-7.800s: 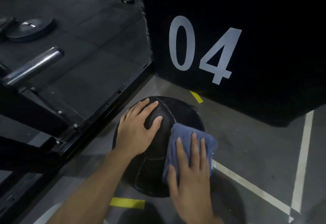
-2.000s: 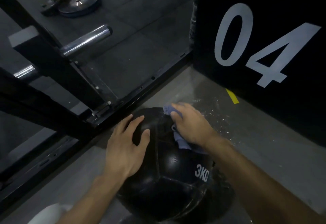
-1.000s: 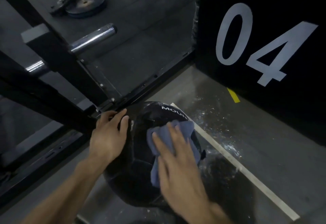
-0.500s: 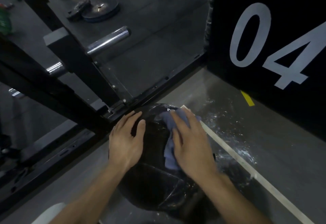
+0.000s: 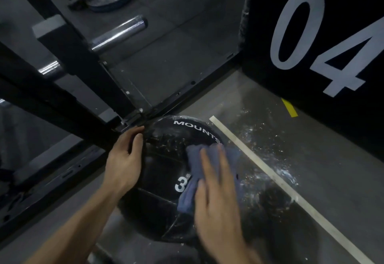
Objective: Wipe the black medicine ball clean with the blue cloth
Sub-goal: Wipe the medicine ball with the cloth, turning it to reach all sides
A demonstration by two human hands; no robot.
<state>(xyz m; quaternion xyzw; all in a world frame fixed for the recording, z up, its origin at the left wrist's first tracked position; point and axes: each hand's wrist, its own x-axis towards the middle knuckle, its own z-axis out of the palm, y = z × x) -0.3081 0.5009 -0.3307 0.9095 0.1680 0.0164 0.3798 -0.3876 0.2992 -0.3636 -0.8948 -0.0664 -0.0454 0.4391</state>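
Both forearms are bare to the frame's edge; no sleeve covers them. The left hand (image 5: 124, 164) and right hand (image 5: 218, 203) are bare, fingers blurred.

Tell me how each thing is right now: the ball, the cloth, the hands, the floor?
medicine ball: on the floor, wet specks on top.
blue cloth: bunched, pressed flat on the ball.
right hand: fingers straight, pressing the cloth; blurred.
left hand: resting on the ball's left side, steadying it.
floor: splashed wet beside the ball.
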